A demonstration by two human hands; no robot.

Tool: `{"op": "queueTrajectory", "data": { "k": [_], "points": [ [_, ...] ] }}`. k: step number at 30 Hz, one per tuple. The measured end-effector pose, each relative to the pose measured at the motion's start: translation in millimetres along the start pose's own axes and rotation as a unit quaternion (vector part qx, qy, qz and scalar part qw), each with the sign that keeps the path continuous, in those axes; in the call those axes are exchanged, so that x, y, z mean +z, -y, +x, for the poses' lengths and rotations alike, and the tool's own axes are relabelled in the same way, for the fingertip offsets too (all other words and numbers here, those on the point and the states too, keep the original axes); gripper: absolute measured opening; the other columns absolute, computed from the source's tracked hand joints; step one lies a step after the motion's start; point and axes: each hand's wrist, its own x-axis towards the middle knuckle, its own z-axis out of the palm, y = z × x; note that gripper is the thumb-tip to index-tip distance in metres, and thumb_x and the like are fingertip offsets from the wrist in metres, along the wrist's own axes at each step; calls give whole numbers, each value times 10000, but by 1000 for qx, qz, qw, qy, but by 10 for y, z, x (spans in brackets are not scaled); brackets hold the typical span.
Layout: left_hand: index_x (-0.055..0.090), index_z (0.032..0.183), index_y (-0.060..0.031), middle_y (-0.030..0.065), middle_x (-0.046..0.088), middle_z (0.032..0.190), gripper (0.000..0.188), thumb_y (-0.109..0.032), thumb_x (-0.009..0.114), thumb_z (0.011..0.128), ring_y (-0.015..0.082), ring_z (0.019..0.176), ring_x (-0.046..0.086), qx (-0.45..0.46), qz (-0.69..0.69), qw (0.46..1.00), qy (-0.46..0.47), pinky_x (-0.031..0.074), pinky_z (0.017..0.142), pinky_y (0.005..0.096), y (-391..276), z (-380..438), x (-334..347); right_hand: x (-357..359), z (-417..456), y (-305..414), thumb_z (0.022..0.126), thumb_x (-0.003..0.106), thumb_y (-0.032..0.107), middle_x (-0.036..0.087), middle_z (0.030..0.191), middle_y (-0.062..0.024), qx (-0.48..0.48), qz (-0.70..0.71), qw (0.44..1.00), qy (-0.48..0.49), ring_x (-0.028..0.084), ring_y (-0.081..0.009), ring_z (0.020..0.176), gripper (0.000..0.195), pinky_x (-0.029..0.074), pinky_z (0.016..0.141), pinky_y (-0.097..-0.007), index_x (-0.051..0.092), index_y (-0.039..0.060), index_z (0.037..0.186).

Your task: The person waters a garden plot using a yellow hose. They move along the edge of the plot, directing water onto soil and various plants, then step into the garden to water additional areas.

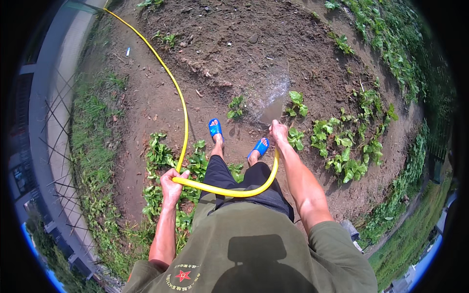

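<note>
A yellow garden hose (227, 192) runs in a loop across my front from one hand to the other. My left hand (172, 185) is closed around it at a bend. Near the hose's outlet, my right hand (278, 132) grips the other end, and its fingers hide the tip. Fanned water (274, 106) sprays from there onto brown soil (234, 66). Small leafy green plants stand on both sides of the spray, one (236, 107) to the left and another (297, 103) to the right.
Blue slides (215, 128) are on my feet, on bare soil. Leafy plants (159, 154) grow by my left leg, more (344, 146) at the right. The hose trails to the upper left. A lattice fence (60, 146) and pavement lie at the far left.
</note>
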Motion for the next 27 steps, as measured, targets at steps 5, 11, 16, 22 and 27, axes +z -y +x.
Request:
{"op": "queueTrajectory", "data": {
  "k": [5,11,16,22,27],
  "points": [
    [465,600,-84,-50,503,601,393,-83,803,801,43,569,427,34,-28,999,6,369,520,235,60,484,-443,845,8,423,900,524,448,552,543,-79,-164,-138,977,13,559,-226,535,507,449,566,-397,627,40,618],
    [453,617,-100,-72,452,608,398,-115,798,816,47,565,347,-8,-70,997,-13,300,516,234,431,1142,-1235,2084,-149,844,905,512,509,639,736,-243,-200,-245,947,62,635,-412,760,569,468,733,-489,651,-13,724],
    [456,622,-100,-52,472,582,388,-118,785,828,47,515,397,-30,-124,991,-33,320,471,232,277,1360,-1705,2563,-293,1207,903,546,483,602,631,-184,-187,-219,956,50,595,-310,630,545,456,644,-444,635,-9,685],
    [450,616,-110,-66,466,596,401,-124,792,825,33,551,380,-11,-80,995,-57,313,502,226,442,1563,-1978,2942,-495,1716,882,524,485,675,786,-229,-228,-332,914,41,671,-391,818,508,493,747,-470,688,20,761],
    [449,608,-107,-57,485,597,401,-104,786,826,36,548,405,1,-80,994,-71,344,508,223,338,1698,-2089,3587,-745,2093,868,510,501,664,761,-202,-266,-361,882,144,663,-371,779,504,479,711,-460,679,37,766]
  ]
}}
